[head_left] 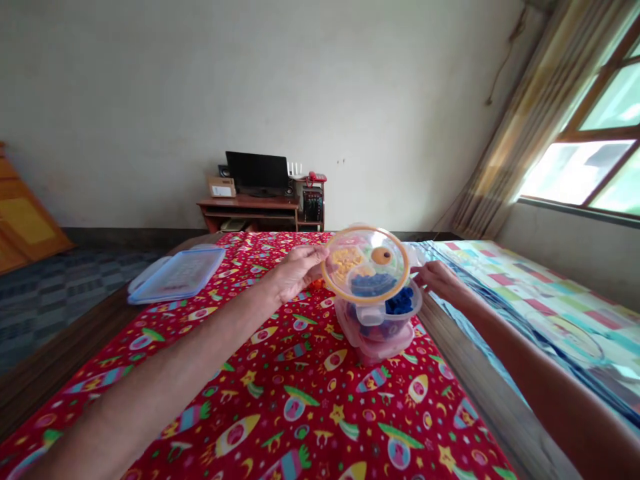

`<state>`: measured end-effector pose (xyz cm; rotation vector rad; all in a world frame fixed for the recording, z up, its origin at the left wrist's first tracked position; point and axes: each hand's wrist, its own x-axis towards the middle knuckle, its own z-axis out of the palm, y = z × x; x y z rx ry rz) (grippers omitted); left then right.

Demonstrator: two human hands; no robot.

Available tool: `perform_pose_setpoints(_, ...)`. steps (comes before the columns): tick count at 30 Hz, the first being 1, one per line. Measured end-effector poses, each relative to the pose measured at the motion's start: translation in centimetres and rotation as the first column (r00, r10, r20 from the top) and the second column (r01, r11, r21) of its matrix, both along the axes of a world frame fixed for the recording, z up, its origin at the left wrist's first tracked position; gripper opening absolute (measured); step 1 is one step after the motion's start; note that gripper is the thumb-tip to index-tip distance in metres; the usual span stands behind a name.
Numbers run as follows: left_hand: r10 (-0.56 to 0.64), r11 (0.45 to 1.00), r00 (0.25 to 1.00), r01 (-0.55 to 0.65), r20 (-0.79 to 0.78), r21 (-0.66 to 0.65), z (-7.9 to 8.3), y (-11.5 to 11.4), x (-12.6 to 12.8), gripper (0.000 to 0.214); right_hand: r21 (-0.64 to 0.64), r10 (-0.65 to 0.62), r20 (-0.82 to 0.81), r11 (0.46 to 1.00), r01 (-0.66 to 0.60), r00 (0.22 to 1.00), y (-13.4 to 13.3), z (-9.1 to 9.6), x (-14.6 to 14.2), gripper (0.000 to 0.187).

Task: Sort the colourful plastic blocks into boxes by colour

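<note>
A round clear lid with an orange rim is held tilted above a stack of clear plastic containers on the red rocket-print tablecloth. My left hand grips the lid's left edge, fingers closed on the rim. My right hand pinches the lid's right edge. Through the lid and in the top container I see yellow pieces and blue pieces. A pink-tinted container forms the bottom of the stack.
A rectangular clear lid with a blue rim lies at the table's far left. A bed with a patchwork cover stands to the right. A desk with a monitor is against the far wall, and a curtained window is at right.
</note>
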<state>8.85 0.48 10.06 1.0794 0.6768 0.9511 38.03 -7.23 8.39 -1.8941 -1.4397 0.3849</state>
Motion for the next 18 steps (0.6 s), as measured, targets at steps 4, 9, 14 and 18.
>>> perform_pose_setpoints(4, -0.07, 0.997, 0.997, 0.068, -0.045, -0.033, -1.4, 0.6, 2.6, 0.011, 0.143, 0.107, -0.34, 0.988, -0.062, 0.934, -0.9, 1.0, 0.6, 0.067)
perform_pose_setpoints(9, -0.067, 0.998, 0.986, 0.068, -0.152, 0.0, -2.0, 1.0, 3.4, 0.01, 0.177, 0.25, -0.306, 0.963, -0.204, 0.919, -1.7, 0.5, 0.2, 0.055)
perform_pose_setpoints(14, 0.033, 0.936, 0.892, 0.131, -0.451, 0.327, -1.9, 1.2, 3.3, 0.023, 0.124, 0.24, -0.357, 0.97, -0.209, 0.903, -1.7, -0.5, 0.5, 0.05)
perform_pose_setpoints(18, 0.09, 0.893, 0.819, 0.185, -0.566, 0.41, -2.2, 1.4, 3.2, 0.027, 0.057, 0.23, -0.384, 0.973, -0.226, 0.894, -1.8, -1.3, 0.8, 0.048)
